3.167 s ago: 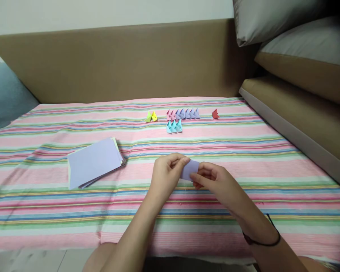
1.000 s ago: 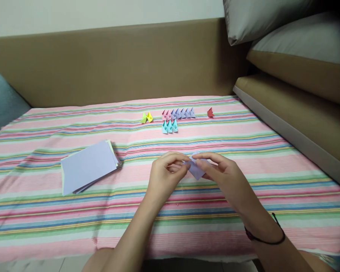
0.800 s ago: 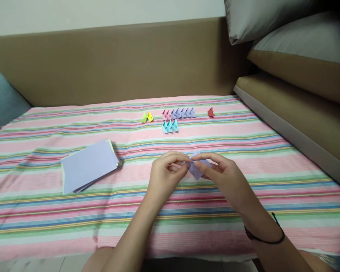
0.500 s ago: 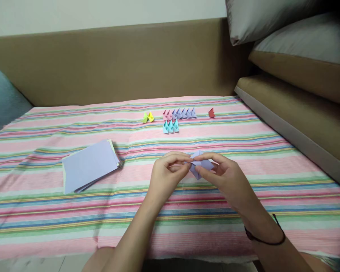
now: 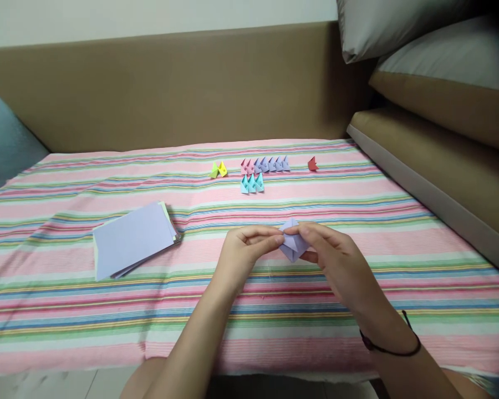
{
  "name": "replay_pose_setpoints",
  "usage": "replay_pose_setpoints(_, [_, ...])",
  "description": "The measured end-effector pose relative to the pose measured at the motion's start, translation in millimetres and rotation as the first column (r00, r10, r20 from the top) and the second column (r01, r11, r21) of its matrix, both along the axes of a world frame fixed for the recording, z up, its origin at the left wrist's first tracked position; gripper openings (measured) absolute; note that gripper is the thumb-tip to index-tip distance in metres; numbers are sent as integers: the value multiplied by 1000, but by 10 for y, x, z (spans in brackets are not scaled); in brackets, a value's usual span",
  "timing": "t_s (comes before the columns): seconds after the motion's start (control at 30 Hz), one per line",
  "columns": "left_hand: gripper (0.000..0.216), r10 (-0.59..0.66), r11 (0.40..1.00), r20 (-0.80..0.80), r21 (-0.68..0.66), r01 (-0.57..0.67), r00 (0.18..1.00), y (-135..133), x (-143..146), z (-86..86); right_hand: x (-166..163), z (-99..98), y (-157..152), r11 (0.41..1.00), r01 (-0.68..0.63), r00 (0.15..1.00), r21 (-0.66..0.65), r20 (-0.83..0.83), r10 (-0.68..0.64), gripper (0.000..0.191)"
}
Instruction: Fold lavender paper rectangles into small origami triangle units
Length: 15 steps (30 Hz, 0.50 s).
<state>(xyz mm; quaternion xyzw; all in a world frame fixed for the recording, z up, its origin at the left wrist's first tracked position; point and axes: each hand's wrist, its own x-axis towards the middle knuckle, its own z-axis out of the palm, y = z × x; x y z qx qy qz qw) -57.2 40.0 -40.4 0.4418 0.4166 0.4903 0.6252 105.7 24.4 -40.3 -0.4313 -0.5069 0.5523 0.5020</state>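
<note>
A small folded sheet of lilac paper [image 5: 293, 249] is held up between both hands, over the striped cloth. My left hand [image 5: 251, 244] pinches its left corner between thumb and fingers. From the right, my right hand [image 5: 328, 246] grips the upper right part, its thumb and forefinger near the top fold. The paper has a diamond outline with a crease across its middle; its right side is partly hidden by my right hand. A dark cord bracelet [image 5: 393, 350] circles my right wrist.
Behind the hands stand folded paper pieces: yellow ones [image 5: 218, 170], a pink and lilac row [image 5: 266, 165], turquoise ones [image 5: 252, 183] and a red one [image 5: 312, 164]. A stack of paper sheets [image 5: 133, 241] lies left. Cushions [image 5: 436, 138] are piled at right.
My right thumb has moved up from the lower part of the lilac paper to its top fold. The paper's right point has folded in or gone behind my hand.
</note>
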Motion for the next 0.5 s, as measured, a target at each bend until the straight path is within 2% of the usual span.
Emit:
replay_pose_setpoints(0.13, [20,-19,1000,7,-17,19,1000,0,3,-2,8,-26,10,999,41,998,11,56,-42,14])
replay_pose_setpoints(0.3, [35,108,992,50,-77,-104,993,-17,67,8,-34,-78,15,990,140,989,17,36,-140,16])
replay_pose_setpoints(0.4, [31,94,986,59,-146,-85,994,-41,121,4,-73,-118,13,970,240,969,44,42,-242,19])
replay_pose_setpoints(0.5, [27,74,986,67,-152,-63,995,-56,154,-20,-114,-137,9,959,278,956,60,85,-283,19])
